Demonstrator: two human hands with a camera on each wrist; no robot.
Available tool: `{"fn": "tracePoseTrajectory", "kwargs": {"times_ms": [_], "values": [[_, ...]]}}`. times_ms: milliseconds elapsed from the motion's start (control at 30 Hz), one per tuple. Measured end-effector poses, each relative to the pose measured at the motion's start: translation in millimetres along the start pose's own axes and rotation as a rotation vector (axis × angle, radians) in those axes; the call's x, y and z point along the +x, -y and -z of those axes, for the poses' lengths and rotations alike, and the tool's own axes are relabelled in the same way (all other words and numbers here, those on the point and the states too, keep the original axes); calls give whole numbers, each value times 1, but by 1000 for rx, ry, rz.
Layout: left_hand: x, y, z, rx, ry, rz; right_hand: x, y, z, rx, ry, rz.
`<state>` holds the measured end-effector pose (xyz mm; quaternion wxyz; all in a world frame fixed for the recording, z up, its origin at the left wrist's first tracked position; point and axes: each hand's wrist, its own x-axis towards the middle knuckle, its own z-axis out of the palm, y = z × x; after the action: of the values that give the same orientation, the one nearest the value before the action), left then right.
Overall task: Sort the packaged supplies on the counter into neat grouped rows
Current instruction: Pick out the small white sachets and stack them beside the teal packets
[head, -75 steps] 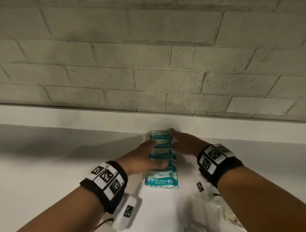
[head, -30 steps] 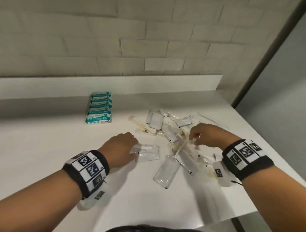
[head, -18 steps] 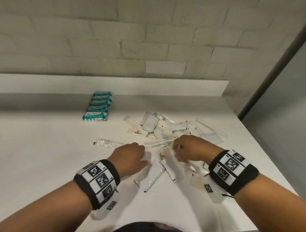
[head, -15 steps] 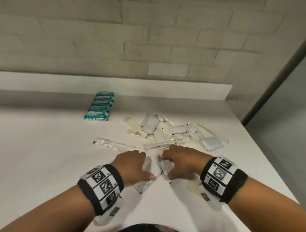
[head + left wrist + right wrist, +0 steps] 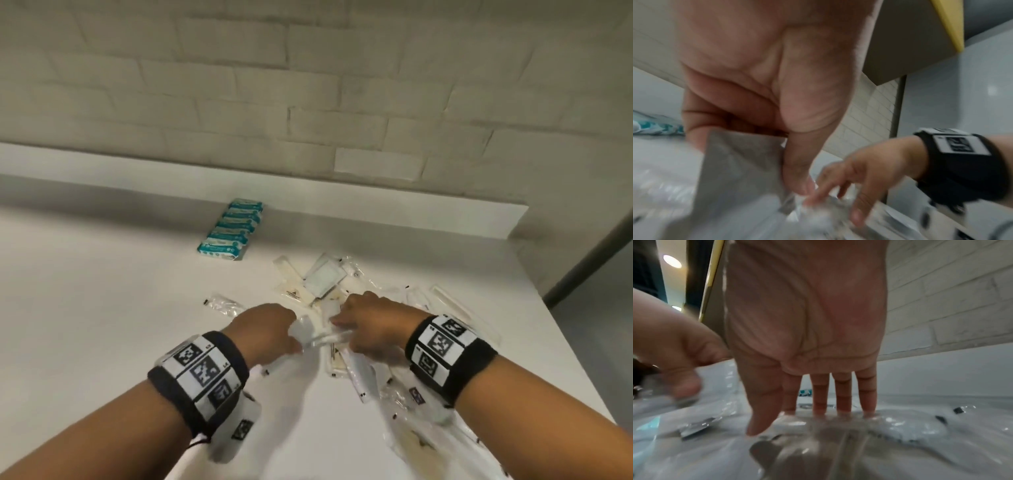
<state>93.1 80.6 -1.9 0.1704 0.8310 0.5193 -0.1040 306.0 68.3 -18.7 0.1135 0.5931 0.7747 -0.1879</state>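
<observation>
We see both hands working at the near side of a loose heap of clear and white plastic-wrapped supply packets (image 5: 329, 291) that lies toward the right edge of the white counter (image 5: 102, 308), and we judge they meet there because these are the items not yet sorted. The left hand (image 5: 265, 330) has its fingers curled and its thumb pressed down on a flat grey-white sachet (image 5: 740, 165), a pinch that would let it lift one piece clear of the pile. The right hand (image 5: 371, 325) is spread, its straight fingertips (image 5: 842, 402) pressing down on crinkled clear wrapping, probably to hold the heap still while the other hand pulls. Well apart, near the counter's back edge, a row of teal-and-white wipe packs (image 5: 231, 230) stands overlapped and straight, which reads as one group already done; a single clear packet (image 5: 222, 305) lies alone to the left of the heap. The head view gives the layout but hides both sets of fingers behind the knuckles. The left wrist view, though blurred, shows the thumb on the sachet; the right wrist view shows the flat fingers on the film and a sliver of teal beyond them.
</observation>
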Motion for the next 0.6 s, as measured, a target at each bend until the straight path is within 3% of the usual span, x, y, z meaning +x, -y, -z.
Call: {"fn": "tracePoseTrajectory", "kwargs": {"times_ms": [67, 167, 400, 500, 600], "values": [[23, 3, 18, -28, -88, 23, 2, -6, 7, 130, 9, 42], [67, 1, 33, -99, -167, 42, 12, -19, 18, 230, -75, -40], [121, -18, 21, -21, -40, -67, 51, -49, 42, 239, -190, -217], [112, -14, 8, -45, -102, -129, 80, -42, 54, 150, -245, -173], [93, -1, 10, -146, -144, -111, 104, -22, 62, 75, -215, -32]]}}
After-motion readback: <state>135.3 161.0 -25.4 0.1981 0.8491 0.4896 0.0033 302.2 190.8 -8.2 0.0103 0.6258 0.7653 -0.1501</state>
